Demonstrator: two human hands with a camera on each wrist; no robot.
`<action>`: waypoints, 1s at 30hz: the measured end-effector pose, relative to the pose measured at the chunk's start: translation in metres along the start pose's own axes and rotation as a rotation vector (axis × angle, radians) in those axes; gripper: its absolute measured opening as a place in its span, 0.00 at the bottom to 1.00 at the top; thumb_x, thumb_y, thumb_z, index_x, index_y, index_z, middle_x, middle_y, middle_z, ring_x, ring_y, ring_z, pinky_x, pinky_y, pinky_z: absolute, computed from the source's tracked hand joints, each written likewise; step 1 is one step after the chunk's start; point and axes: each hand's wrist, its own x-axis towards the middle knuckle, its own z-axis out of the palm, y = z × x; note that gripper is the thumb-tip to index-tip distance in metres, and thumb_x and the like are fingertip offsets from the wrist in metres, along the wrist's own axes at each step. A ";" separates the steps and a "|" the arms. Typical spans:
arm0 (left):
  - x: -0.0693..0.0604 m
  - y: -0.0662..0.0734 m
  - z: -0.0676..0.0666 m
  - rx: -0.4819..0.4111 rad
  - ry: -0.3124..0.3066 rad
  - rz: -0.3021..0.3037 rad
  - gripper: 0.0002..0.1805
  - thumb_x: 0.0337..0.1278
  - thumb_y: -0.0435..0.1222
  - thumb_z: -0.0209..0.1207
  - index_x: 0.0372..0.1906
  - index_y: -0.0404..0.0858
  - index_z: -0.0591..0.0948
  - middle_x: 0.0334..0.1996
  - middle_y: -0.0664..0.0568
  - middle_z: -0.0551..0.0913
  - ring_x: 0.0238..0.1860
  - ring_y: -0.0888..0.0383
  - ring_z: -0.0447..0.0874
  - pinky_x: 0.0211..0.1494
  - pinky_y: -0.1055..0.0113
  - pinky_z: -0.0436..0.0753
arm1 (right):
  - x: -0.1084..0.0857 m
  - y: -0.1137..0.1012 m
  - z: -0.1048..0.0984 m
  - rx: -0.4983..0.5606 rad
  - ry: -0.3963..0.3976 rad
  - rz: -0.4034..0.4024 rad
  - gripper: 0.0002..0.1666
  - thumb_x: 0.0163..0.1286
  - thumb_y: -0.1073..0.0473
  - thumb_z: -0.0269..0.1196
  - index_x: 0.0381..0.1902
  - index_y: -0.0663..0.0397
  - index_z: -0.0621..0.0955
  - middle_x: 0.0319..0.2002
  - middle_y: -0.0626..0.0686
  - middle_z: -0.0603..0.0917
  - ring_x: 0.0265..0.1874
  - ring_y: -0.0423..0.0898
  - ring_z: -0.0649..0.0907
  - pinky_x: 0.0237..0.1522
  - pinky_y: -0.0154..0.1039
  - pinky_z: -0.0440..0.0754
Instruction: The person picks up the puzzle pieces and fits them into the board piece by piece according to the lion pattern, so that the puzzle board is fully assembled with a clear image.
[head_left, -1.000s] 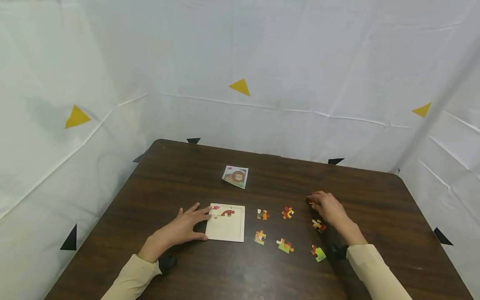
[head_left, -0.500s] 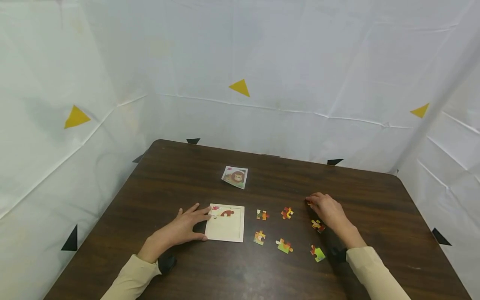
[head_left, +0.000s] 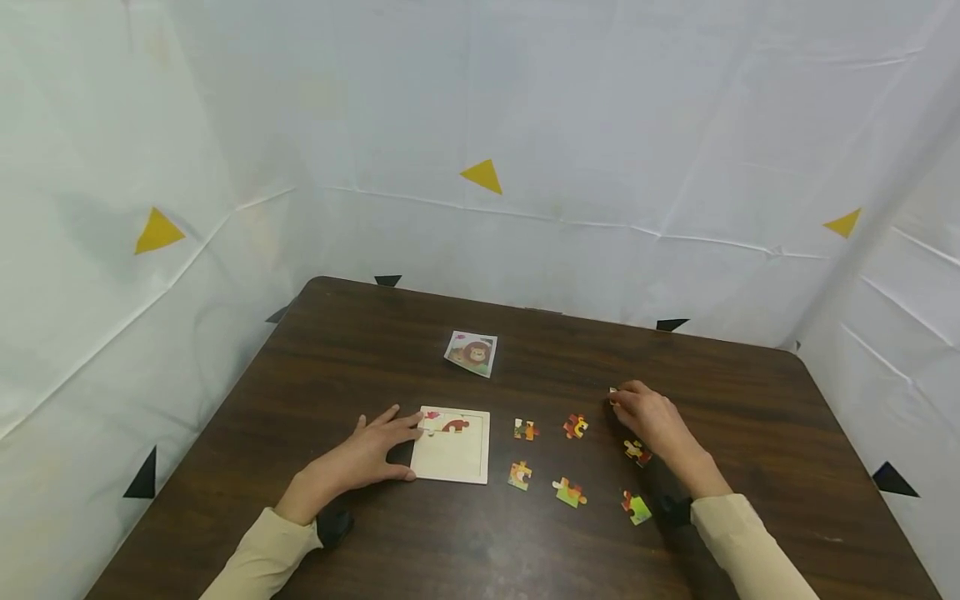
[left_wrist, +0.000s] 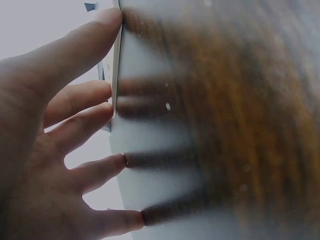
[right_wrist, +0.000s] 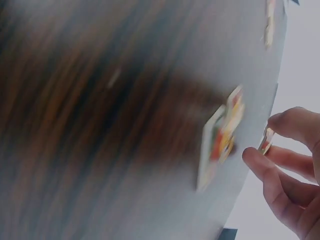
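My left hand lies with spread fingers at the left edge of a pale wooden puzzle board. Its thumb and two fingertips touch the board's edge; in the left wrist view the other fingertips rest on the table. A strip of red and white picture fills part of the board's top. At the right, my right hand pinches a small jigsaw piece between thumb and fingers, largely hidden by them. Below that hand lies a red and yellow jigsaw piece, and nearer me a green and red one.
Several more loose jigsaw pieces, among them a red and yellow one and a green one, lie right of the board. A lion picture card with a lifted corner lies behind it. White sheeting stands around the dark table.
My right hand has shifted slightly left with the jigsaw piece, whose pale part now shows at the fingertips. My left hand and the board have stayed in place.
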 end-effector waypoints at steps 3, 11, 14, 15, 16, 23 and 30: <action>0.001 0.000 0.001 0.001 0.001 0.003 0.36 0.48 0.46 0.70 0.64 0.39 0.75 0.71 0.48 0.64 0.73 0.37 0.49 0.61 0.24 0.46 | 0.004 -0.006 -0.001 0.048 0.030 -0.026 0.13 0.57 0.72 0.69 0.43 0.66 0.85 0.43 0.63 0.81 0.30 0.51 0.84 0.30 0.46 0.83; 0.001 -0.001 0.001 -0.005 -0.002 0.003 0.36 0.49 0.46 0.70 0.64 0.39 0.75 0.72 0.49 0.63 0.73 0.37 0.49 0.61 0.24 0.46 | 0.011 -0.019 0.000 0.084 0.091 -0.072 0.13 0.56 0.74 0.69 0.41 0.66 0.84 0.42 0.63 0.81 0.29 0.49 0.84 0.28 0.43 0.82; 0.001 -0.001 0.001 0.005 -0.001 0.001 0.36 0.48 0.47 0.70 0.64 0.39 0.75 0.72 0.49 0.63 0.73 0.37 0.49 0.61 0.24 0.46 | 0.013 -0.023 0.000 0.109 0.088 -0.060 0.13 0.57 0.74 0.68 0.41 0.66 0.84 0.43 0.62 0.81 0.30 0.49 0.84 0.30 0.43 0.83; 0.001 -0.001 0.001 0.008 -0.001 0.000 0.36 0.48 0.47 0.70 0.64 0.39 0.75 0.72 0.49 0.63 0.73 0.37 0.49 0.61 0.24 0.46 | 0.014 -0.025 0.001 0.121 0.084 -0.055 0.13 0.58 0.73 0.68 0.42 0.65 0.84 0.43 0.61 0.80 0.31 0.48 0.84 0.30 0.43 0.83; 0.001 -0.001 0.001 0.008 0.000 -0.001 0.36 0.48 0.47 0.70 0.64 0.39 0.75 0.72 0.49 0.63 0.73 0.37 0.49 0.61 0.24 0.46 | 0.015 -0.027 0.001 0.127 0.081 -0.051 0.13 0.58 0.73 0.67 0.42 0.65 0.84 0.43 0.61 0.80 0.31 0.48 0.84 0.30 0.43 0.83; 0.000 0.000 0.000 0.002 -0.003 -0.003 0.36 0.49 0.47 0.70 0.64 0.39 0.75 0.71 0.48 0.63 0.73 0.38 0.49 0.61 0.24 0.46 | 0.023 -0.046 0.008 0.166 0.066 -0.028 0.12 0.58 0.73 0.67 0.42 0.65 0.84 0.43 0.60 0.80 0.32 0.48 0.83 0.31 0.42 0.83; -0.001 0.000 0.000 0.010 0.000 -0.001 0.36 0.48 0.46 0.70 0.63 0.38 0.75 0.71 0.48 0.64 0.73 0.37 0.50 0.61 0.24 0.47 | 0.029 -0.061 0.009 0.188 0.052 -0.029 0.13 0.57 0.72 0.68 0.42 0.65 0.84 0.43 0.61 0.80 0.32 0.48 0.84 0.32 0.41 0.84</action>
